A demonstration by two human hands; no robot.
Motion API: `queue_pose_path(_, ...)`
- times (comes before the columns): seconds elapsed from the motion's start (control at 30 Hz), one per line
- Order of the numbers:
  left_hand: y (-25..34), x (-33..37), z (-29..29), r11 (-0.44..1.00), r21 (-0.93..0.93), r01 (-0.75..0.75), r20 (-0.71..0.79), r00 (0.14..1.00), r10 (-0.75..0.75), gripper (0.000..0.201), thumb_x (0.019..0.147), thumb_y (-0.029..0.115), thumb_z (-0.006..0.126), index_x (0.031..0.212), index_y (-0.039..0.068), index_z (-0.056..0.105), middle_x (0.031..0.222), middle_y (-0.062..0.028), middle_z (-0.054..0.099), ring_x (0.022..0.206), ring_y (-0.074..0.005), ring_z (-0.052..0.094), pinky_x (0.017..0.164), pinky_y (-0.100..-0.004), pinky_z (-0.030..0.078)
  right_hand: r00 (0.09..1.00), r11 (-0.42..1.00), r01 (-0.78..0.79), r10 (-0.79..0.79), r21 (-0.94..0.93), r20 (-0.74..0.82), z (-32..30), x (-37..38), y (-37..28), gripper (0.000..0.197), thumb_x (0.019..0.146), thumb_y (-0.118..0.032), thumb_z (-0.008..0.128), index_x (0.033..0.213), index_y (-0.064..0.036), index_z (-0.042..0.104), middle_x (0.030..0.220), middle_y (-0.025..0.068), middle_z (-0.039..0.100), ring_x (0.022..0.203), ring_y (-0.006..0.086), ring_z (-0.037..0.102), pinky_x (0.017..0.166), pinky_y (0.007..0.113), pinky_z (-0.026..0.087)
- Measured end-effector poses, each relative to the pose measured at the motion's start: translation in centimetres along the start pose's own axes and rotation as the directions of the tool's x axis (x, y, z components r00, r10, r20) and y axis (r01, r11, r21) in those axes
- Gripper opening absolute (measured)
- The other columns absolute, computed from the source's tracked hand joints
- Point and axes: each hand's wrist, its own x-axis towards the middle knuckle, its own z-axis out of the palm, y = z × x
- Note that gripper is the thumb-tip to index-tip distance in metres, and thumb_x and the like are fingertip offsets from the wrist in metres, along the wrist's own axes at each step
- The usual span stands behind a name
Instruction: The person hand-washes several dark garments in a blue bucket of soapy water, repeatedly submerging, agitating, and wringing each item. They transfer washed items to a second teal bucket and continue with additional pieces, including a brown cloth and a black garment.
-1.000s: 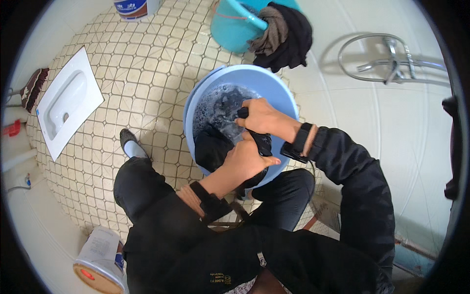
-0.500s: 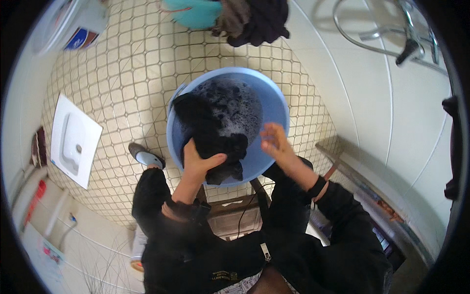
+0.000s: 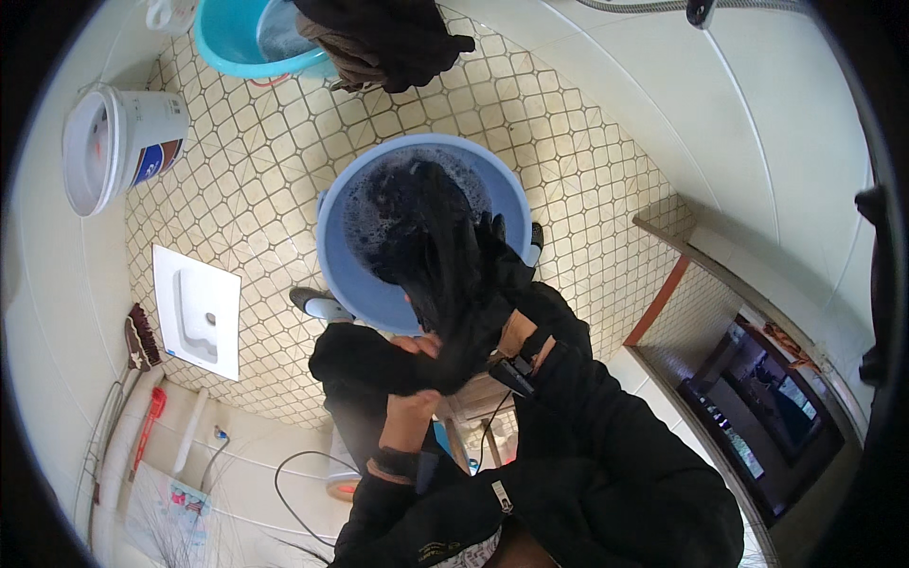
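Observation:
A black garment [image 3: 440,275] stretches from the soapy water [image 3: 365,213] in the round blue basin [image 3: 331,270] over the near rim to my hands. My left hand [image 3: 414,402] is closed around a bunched part of it, with fingertips showing beyond the cloth. Black fabric covers most of my right hand [image 3: 516,333] at the basin's near right side. Only the part by the wrist shows; its fingers are hidden.
At the far left stand a turquoise basin [image 3: 213,43] with dark clothes [image 3: 398,43] beside it and a white bucket [image 3: 151,128]. A white squat toilet [image 3: 222,327] is set in the tiled floor [image 3: 275,208]. A wooden stool [image 3: 473,402] is below me.
My view has shifted. The garment has been drawn up toward me, out over the near rim. My right hand, bare and apart from the cloth before, is now under it.

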Motion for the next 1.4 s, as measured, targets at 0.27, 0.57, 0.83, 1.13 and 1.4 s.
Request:
queue_pose_path(0.27, 2.1, 1.8, -1.5, 0.518, 0.842, 0.147, 0.073, 0.922, -0.379, 0.046, 0.069, 0.016, 0.080, 0.111, 0.007, 0.062, 0.103, -0.0091, 0.063, 0.102, -0.0268, 0.058, 0.091, -0.0360, 0.043, 0.978, 0.952, 0.171, -0.194, -0.253, -0.071, 0.4, 3.0, -3.1, 0.048, 0.085, -0.024, 0.071, 0.124, -0.0006, 0.053, 0.118, 0.0101, 0.062, 0.104, 0.0189, 0.059, 0.089, 0.034, 0.048)
queue_pose_path(0.57, 2.4, 1.9, -1.4, 0.392, 0.915, -0.089, 0.127, 0.989, -0.073, 0.046, 0.075, 0.010, 0.075, 0.114, 0.007, 0.051, 0.112, -0.0103, 0.055, 0.104, -0.0250, 0.055, 0.090, -0.0367, 0.043, 0.810, 0.642, 0.439, -0.586, -0.629, -0.033, 1.5, 5.0, -2.7, 0.039, 0.084, -0.016, 0.069, 0.118, 0.0001, 0.058, 0.115, 0.0086, 0.063, 0.104, 0.0180, 0.058, 0.090, 0.031, 0.045)
queue_pose_path(0.83, 3.6, 2.6, -2.6, 0.751, 0.584, 0.309, -0.153, 0.950, -0.272, 0.033, 0.093, 0.020, 0.061, 0.121, 0.003, 0.056, 0.091, -0.0111, 0.064, 0.082, -0.0220, 0.064, 0.077, -0.0285, 0.051, 0.905, 0.786, 0.294, -0.413, -0.544, -0.107, 1.8, 3.2, -1.4, 0.045, 0.085, -0.019, 0.069, 0.123, 0.0005, 0.054, 0.119, 0.0099, 0.062, 0.108, 0.0195, 0.056, 0.093, 0.032, 0.043)
queue_pose_path(1.13, 0.5, 5.1, -2.3, 0.287, 0.953, 0.099, -0.126, 0.989, 0.079, 0.048, 0.095, 0.012, 0.053, 0.141, 0.003, 0.042, 0.111, -0.0112, 0.061, 0.099, -0.0189, 0.060, 0.089, -0.0283, 0.049, 0.763, 0.575, 0.442, -0.644, -0.688, -0.047, 2.2, 3.6, 1.5, 0.071, 0.082, -0.039, 0.074, 0.132, -0.0007, 0.040, 0.125, 0.0195, 0.057, 0.116, 0.0290, 0.054, 0.099, 0.038, 0.040)
queue_pose_path(1.4, 2.9, -1.6, -4.6, 0.719, 0.635, 0.281, -0.248, 0.956, -0.155, 0.049, 0.095, 0.018, 0.053, 0.140, 0.003, 0.042, 0.113, -0.0117, 0.060, 0.101, -0.0205, 0.060, 0.091, -0.0296, 0.048, 0.875, 0.524, 0.274, -0.483, -0.807, -0.016, 4.0, 3.1, 0.1, 0.088, 0.082, -0.074, 0.052, 0.133, -0.0050, 0.035, 0.123, 0.0208, 0.049, 0.113, 0.0336, 0.048, 0.097, 0.042, 0.037)
